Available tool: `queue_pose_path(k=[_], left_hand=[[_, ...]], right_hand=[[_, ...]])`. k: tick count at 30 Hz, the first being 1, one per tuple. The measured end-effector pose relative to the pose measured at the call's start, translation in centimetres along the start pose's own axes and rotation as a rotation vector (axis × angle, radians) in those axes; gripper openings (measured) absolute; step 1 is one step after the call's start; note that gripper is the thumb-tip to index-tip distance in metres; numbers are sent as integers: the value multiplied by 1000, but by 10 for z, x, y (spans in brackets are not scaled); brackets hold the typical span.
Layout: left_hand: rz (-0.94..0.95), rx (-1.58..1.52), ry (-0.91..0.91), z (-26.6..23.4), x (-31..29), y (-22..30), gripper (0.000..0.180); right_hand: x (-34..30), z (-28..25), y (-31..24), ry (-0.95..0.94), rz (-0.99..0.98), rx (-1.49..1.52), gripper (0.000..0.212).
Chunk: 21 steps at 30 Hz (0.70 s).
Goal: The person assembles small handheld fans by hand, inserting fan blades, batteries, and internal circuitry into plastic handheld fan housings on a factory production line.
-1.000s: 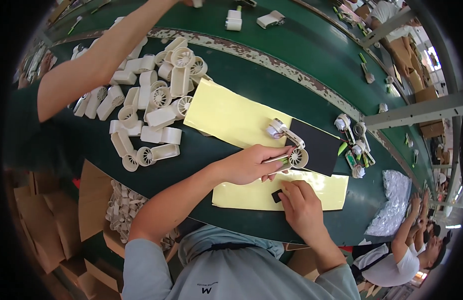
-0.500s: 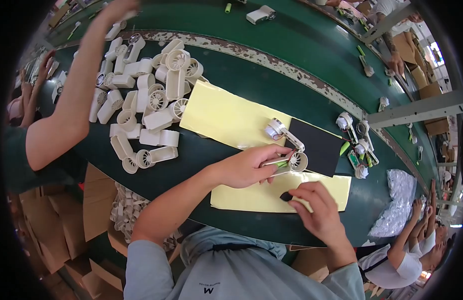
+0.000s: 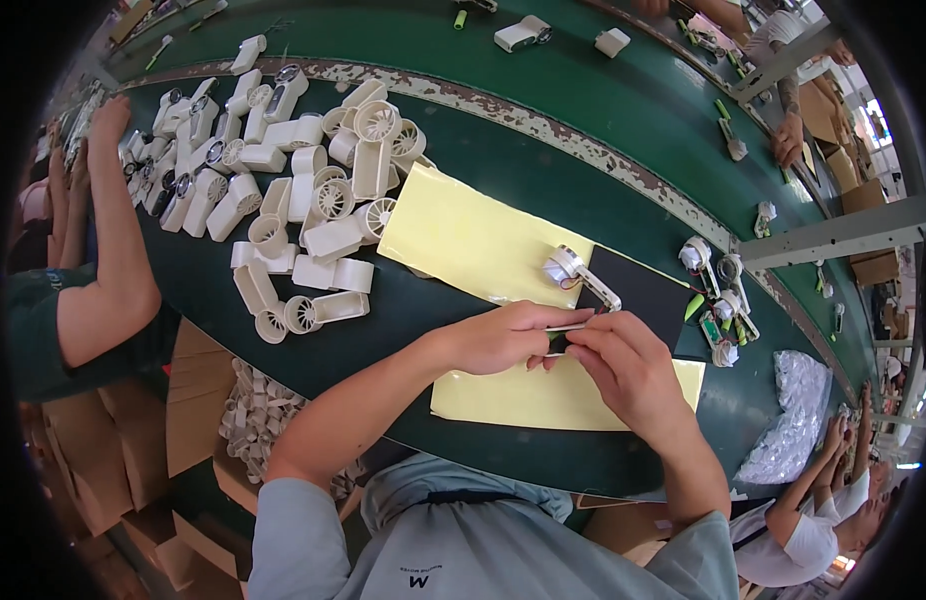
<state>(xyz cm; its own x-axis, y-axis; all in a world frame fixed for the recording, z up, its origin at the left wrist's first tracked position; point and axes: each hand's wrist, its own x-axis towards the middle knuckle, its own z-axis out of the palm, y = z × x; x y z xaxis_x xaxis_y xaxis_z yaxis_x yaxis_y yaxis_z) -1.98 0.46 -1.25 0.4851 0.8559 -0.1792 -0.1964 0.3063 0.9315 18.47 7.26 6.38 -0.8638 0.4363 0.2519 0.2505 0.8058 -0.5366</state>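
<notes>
Over the yellow sheets, my left hand point(image 3: 495, 338) is closed round a white plastic handheld-fan housing, mostly hidden by my fingers. A bit of green shows inside its handle. My right hand point(image 3: 628, 362) meets it from the right, fingertips pinched at the handle's opening. A small dark piece point(image 3: 560, 344) shows at those fingertips, largely covered. Just beyond my hands, a white fan motor head point(image 3: 563, 266) on a slim arm, with thin red wires, lies across a yellow sheet point(image 3: 483, 230) and a black pad point(image 3: 638, 295).
Many white fan housings point(image 3: 333, 240) are piled at left. Several wired fan assemblies point(image 3: 723, 295) lie at right, near a clear plastic bag point(image 3: 791, 410). Beyond a worn metal rail point(image 3: 543, 135) runs a green belt point(image 3: 623, 90). A co-worker's arm point(image 3: 113, 230) reaches in at left; cartons point(image 3: 198, 400) stand below.
My right hand has moved up and left with the small black piece to the housing in my left hand. The co-worker's arm at left has drawn back from over the pile.
</notes>
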Motion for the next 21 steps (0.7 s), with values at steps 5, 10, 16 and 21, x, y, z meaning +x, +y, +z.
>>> queue_pose_path(k=[5,10,16,21], left_hand=[[28,1,7,-1,-1,-1,69],[-12,48,-3,0,0,7,64],[34,107,77,2,3,-5,61],[14,65,106,5,-4,2,58]], right_hand=[[5,1,0,-47,1,-3,21],[8,1,8,-63,13,31,18],[6,-2,-1,-58,69,106,17],[-6,-28,5,316,223,120,18]])
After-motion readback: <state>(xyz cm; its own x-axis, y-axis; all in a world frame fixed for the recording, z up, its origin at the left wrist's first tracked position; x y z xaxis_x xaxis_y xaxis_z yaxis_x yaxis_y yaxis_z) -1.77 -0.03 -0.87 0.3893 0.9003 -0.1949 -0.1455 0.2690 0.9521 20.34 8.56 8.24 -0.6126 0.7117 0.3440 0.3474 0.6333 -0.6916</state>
